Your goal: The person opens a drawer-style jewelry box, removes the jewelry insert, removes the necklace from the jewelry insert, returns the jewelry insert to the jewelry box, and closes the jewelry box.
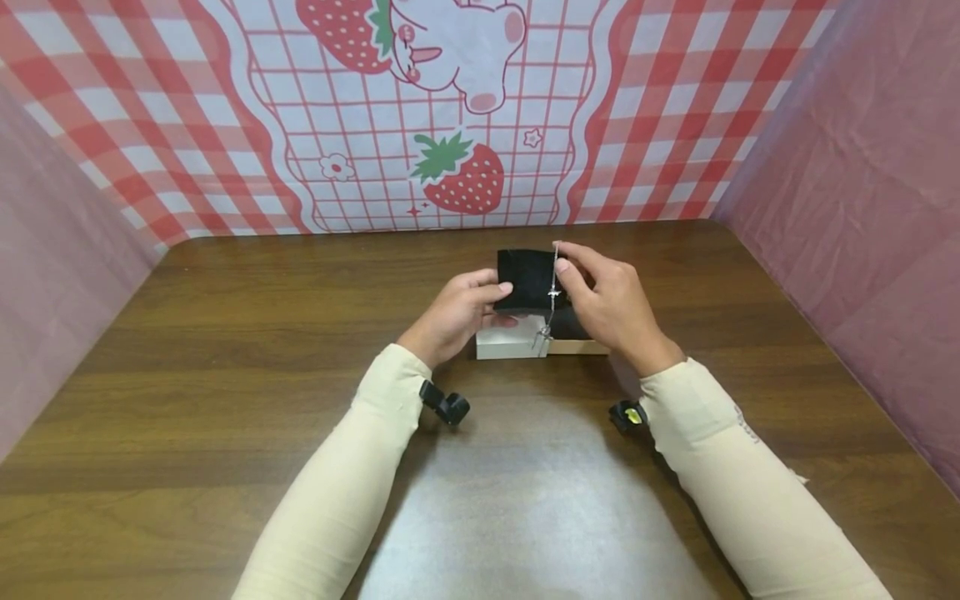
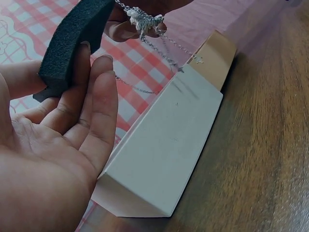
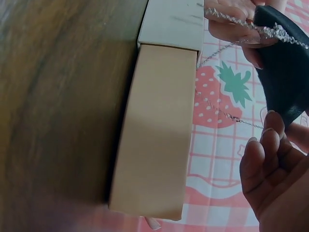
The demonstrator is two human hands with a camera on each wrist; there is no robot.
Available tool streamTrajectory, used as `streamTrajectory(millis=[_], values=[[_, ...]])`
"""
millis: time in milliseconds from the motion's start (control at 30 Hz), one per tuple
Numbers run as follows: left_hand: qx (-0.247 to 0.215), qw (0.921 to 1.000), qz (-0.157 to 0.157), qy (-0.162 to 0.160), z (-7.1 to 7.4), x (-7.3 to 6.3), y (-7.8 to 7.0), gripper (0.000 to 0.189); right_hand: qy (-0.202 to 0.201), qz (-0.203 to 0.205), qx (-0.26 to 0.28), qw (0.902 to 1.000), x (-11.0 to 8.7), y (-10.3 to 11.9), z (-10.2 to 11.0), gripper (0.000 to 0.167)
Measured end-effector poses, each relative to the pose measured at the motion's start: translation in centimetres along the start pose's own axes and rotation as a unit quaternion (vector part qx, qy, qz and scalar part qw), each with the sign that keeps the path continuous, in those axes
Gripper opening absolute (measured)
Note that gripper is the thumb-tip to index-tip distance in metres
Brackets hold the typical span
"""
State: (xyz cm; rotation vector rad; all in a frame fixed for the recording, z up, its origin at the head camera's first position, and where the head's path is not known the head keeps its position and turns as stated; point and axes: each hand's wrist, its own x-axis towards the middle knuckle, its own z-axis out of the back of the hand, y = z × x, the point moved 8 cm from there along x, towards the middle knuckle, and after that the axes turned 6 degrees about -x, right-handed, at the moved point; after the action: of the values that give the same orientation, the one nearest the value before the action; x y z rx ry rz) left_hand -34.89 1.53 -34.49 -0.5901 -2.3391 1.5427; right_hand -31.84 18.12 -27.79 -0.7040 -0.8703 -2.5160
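Note:
A black foam pad (image 1: 525,279) is held up over two boxes near the far side of the table. My left hand (image 1: 461,308) pinches its left end, thumb in front and fingers behind. At the right end, my right hand (image 1: 615,304) grips the pad's edge, a silver necklace (image 1: 553,293) running to its fingertips. Part of the chain lies across the pad's face. Below, a silver pendant (image 2: 145,21) and loose chain loops dangle before the boxes. Where the chain passes behind the pad is hidden.
Beneath the hands stand a white box (image 2: 166,130) and a tan box (image 3: 154,125), end to end. The brown wooden table (image 1: 187,400) spreads around them. Behind it hangs a red-and-white strawberry cloth (image 1: 465,179), with pink cloth (image 1: 862,167) along the sides.

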Motion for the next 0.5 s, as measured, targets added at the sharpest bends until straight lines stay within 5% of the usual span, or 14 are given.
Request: streamTrajectory(millis=[500], values=[[0.009,0.9999,-0.008,0.010,-0.3,-0.1,0.0,0.025,0.020,-0.069,0.048,0.9962,0.1,-1.1,-0.6,0.030]])
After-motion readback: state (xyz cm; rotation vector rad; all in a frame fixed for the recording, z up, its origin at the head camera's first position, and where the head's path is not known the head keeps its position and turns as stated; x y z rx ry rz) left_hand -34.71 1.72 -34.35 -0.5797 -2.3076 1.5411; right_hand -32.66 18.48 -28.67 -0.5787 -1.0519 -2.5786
